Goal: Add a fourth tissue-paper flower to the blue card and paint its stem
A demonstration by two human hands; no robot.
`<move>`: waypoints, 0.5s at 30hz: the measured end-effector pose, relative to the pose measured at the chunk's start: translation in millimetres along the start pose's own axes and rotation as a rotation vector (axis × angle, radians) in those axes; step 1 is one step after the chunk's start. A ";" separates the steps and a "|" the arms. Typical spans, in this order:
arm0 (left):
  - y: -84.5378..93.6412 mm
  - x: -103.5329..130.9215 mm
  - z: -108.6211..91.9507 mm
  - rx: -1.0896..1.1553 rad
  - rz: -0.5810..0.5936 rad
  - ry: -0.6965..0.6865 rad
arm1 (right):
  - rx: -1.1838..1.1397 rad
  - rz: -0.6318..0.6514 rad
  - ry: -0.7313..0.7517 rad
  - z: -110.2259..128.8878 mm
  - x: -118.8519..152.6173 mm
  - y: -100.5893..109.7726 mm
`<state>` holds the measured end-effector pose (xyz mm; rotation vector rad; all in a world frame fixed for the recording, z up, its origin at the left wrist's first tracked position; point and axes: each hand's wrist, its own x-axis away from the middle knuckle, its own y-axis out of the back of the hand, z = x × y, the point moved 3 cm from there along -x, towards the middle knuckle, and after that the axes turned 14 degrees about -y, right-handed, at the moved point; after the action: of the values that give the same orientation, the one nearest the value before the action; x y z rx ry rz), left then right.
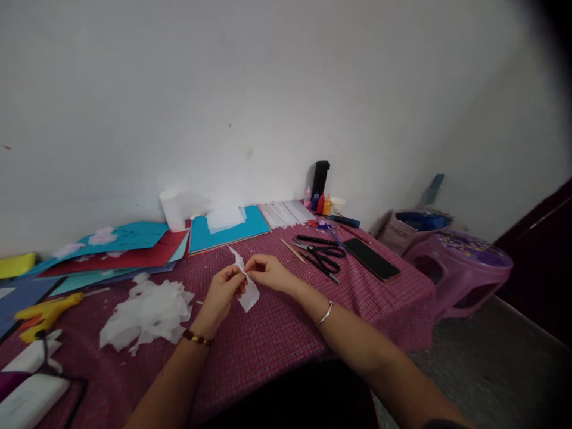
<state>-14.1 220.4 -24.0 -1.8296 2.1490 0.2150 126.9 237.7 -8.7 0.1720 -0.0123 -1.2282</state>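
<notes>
A small piece of thin white paper (248,298) is pinched at its middle between my two hands, its ends spreading above and below the fingers. My left hand (223,291) grips it from the left, fingers curled. From the right, my right hand (268,272) holds the same spot between thumb and forefinger. To the left of my hands lies a loose heap of white paper pieces (149,313) on the red checked tablecloth (268,351). A stack of white paper squares (224,218) rests on blue sheets (196,235) behind my hands.
Scissors (325,249), pens and a phone (372,258) lie to the right. Small paint bottles (321,203) stand at the back. A yellow glue gun (47,313), a white power strip (33,399) and coloured cards (129,260) are at left. A stool (460,268) stands beyond the table.
</notes>
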 end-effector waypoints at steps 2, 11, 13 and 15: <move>0.4 -0.1 0.4 -0.006 -0.003 -0.005 | 0.004 0.007 -0.007 0.3 0.3 -0.1; -2.8 1.3 -6.4 -0.031 -0.004 -0.044 | -0.063 0.121 -0.118 -3.6 -1.3 -2.2; -2.6 0.6 -6.3 -0.033 -0.016 -0.047 | -0.090 0.160 -0.161 -5.3 -2.5 -1.1; -2.8 0.2 -6.6 -0.029 -0.014 -0.037 | -0.107 0.196 -0.201 -6.6 -3.1 1.1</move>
<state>-12.3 217.7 -17.5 -1.8418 2.1182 0.2758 127.5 241.8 -14.8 -0.0452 -0.1348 -1.0437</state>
